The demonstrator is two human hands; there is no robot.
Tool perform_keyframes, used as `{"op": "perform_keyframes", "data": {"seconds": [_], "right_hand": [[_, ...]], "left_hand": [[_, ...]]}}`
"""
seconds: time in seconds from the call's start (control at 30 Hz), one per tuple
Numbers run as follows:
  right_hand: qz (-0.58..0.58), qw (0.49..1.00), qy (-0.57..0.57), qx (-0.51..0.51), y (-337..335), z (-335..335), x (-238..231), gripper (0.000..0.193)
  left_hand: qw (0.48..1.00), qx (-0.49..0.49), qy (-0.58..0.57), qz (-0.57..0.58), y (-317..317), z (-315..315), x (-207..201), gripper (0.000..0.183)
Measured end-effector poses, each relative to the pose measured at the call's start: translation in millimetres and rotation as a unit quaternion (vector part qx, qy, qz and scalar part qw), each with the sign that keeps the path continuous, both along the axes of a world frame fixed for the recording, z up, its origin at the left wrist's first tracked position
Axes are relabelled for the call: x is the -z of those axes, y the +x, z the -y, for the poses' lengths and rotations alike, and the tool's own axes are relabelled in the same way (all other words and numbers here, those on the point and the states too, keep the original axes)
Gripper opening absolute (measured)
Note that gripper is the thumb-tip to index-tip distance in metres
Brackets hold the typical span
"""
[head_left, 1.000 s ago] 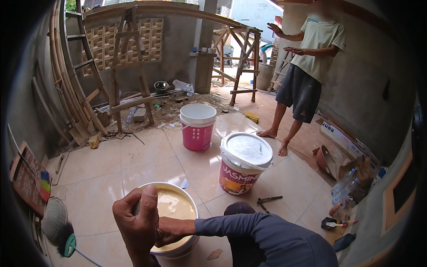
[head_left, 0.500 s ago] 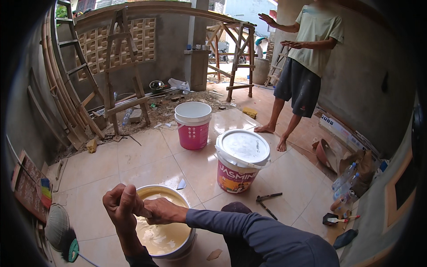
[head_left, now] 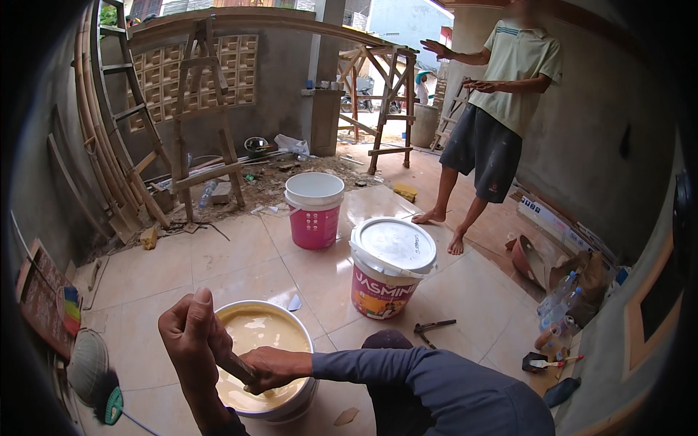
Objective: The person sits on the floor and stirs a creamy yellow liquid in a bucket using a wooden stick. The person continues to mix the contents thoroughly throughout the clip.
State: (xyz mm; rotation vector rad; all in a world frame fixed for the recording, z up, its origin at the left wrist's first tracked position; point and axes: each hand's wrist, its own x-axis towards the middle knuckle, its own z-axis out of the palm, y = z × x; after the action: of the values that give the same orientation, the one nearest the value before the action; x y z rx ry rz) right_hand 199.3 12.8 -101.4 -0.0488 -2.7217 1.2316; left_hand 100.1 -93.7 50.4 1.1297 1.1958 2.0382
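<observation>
An open white bucket [head_left: 311,392] of cream-coloured paint [head_left: 263,328] stands on the tiles close in front of me. Both fists grip a wooden stick [head_left: 235,365] slanting over it. My left hand [head_left: 190,327] is wrapped round the upper end, thumb on top, to the left of the rim. Lower down, above the paint, my right hand [head_left: 275,369] is closed on the same stick. Its lower end is hidden by my right hand and the paint. Beyond stand a lidded paint bucket [head_left: 385,291] and a pink bucket with a white, uncovered top [head_left: 314,218].
A barefoot person [head_left: 520,80] stands at the far right, hands raised. A ladder [head_left: 125,87] and wooden trestles [head_left: 392,102] stand behind, with rubble [head_left: 283,171] on the floor. Plastic bottles [head_left: 558,309] and paintbrushes [head_left: 545,361] lie along the right wall. A black metal tool [head_left: 434,330] lies nearby.
My right hand has come nearer to me over the paint, and my left hand has shifted slightly left. More of the stick shows between them. The other person's hands stay raised.
</observation>
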Motion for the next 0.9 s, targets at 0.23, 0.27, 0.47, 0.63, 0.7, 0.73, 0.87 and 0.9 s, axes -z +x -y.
{"op": "perform_keyframes", "data": {"seconds": [0.23, 0.27, 0.47, 0.63, 0.7, 0.73, 0.87, 0.9], "right_hand": [[-0.123, 0.992, 0.01, 0.035, -25.0, -2.8, 35.7, 0.023], [-0.139, 0.989, 0.019, 0.051, -30.3, -11.9, 44.0, 0.022], [-0.159, 0.977, 0.087, 0.111, -36.1, -30.2, 34.4, 0.024], [-0.048, 0.973, 0.188, 0.123, -15.8, -37.0, 12.8, 0.022], [-0.041, 0.98, 0.164, 0.106, -11.1, -30.4, 8.7, 0.021], [-0.027, 0.984, 0.151, 0.089, -10.1, -26.8, 4.5, 0.022], [0.027, 0.993, 0.107, 0.03, -8.8, -10.8, -6.6, 0.024], [0.046, 0.995, 0.093, 0.006, -8.1, -3.9, -12.5, 0.025]], "left_hand": [[0.987, 0.006, -0.068, -0.148, 29.9, -10.2, 13.7, 0.04], [0.986, 0.01, -0.056, -0.155, 30.0, -14.1, 16.7, 0.039], [0.992, 0.069, 0.041, -0.098, -3.2, -22.5, 33.4, 0.041], [0.991, 0.055, 0.121, -0.016, -35.0, -20.6, 36.3, 0.047], [0.991, 0.066, 0.117, 0.005, -46.4, -13.9, 35.8, 0.048], [0.992, 0.072, 0.106, -0.013, -51.4, -9.9, 34.0, 0.051], [0.997, 0.035, 0.07, -0.019, -45.9, 5.1, 19.7, 0.052], [0.997, 0.03, 0.068, -0.027, -43.1, 9.2, 18.1, 0.052]]}}
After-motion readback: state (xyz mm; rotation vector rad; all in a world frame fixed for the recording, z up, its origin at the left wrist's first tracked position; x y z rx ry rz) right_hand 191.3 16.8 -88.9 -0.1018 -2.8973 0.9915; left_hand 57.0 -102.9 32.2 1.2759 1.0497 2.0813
